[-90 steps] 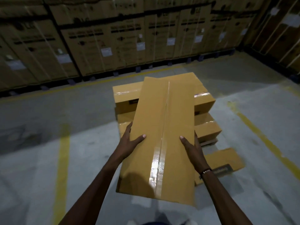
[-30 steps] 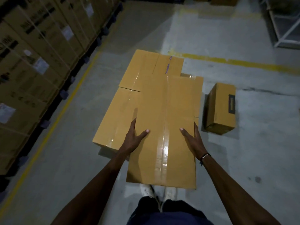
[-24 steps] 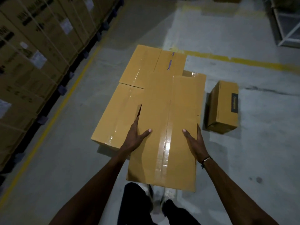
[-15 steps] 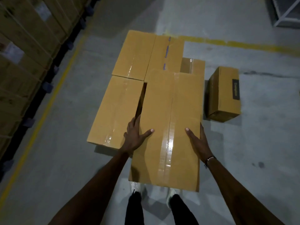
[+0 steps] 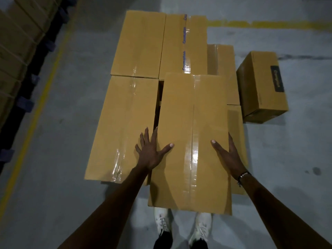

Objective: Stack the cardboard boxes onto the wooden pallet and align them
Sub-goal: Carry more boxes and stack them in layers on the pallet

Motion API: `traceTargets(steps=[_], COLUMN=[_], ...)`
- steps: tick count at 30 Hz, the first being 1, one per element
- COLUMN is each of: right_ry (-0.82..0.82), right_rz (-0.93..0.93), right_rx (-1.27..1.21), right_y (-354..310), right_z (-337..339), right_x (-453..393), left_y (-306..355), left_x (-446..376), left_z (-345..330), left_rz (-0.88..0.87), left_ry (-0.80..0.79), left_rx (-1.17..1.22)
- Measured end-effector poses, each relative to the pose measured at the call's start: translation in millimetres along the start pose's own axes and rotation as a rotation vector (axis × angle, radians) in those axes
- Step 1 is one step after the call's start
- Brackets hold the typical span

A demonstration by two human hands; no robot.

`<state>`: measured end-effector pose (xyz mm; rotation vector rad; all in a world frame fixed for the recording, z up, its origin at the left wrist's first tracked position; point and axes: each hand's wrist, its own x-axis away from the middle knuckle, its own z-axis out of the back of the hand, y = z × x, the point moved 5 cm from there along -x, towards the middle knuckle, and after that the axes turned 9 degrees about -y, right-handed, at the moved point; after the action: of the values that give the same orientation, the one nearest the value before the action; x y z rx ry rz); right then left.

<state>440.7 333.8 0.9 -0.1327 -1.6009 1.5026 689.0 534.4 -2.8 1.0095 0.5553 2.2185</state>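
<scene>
A single wide-angle head view looks steeply down from above, close over the left hand (image 5: pixel 150 153) and right hand (image 5: pixel 228 155), both reaching forward near mid-frame. The held box (image 5: pixel 192 137) between the hands fills the centre. Beyond the hands lie the stacked boxes (image 5: pixel 138 45); below the hands, at the lower edge, the white shoes (image 5: pixel 179 225) stand on the floor (image 5: pixel 62 194).

The long tan box (image 5: pixel 192 141) I carry lies flat, clear tape down its top seam, its near end jutting out over my shoes; beneath and left sits the stack (image 5: pixel 136 72) of like boxes, tops level, tape glinting; one lone box (image 5: pixel 260 87) stands apart on the floor, right.
</scene>
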Motion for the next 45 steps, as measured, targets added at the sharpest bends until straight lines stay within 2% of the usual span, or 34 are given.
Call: traceTargets(steps=[12,26,31,37,45], right_ry=[-0.01,-0.012,0.002,0.047,0.117], right_rz=[-0.007,-0.013,-0.013,0.027,0.04], right_rx=[0.031,0.031,0.091,0.129,0.133], right_y=[58.5,79.7,80.5,82.1,110.2], right_z=[-30.4,-42.5,-43.6,-47.9,-65.7], right_x=[-68.7,-85.7,-93.2,-75.8,-1.0], left_y=[-67.8,-88.3,-85.1,-84.4,-112.8], left_x=[-61.1,-66.7,-63.5,-57.8,3.3], left_z=[-42.2,-53.9,-56.6,-63.8,-82.8], left_rz=[-0.027,-0.07,-0.091,-0.161,-0.23], left_ry=[0.102,0.207,0.294,0.224,0.175], left_rx=[-0.084,-0.246,-0.276,-0.308,-0.333])
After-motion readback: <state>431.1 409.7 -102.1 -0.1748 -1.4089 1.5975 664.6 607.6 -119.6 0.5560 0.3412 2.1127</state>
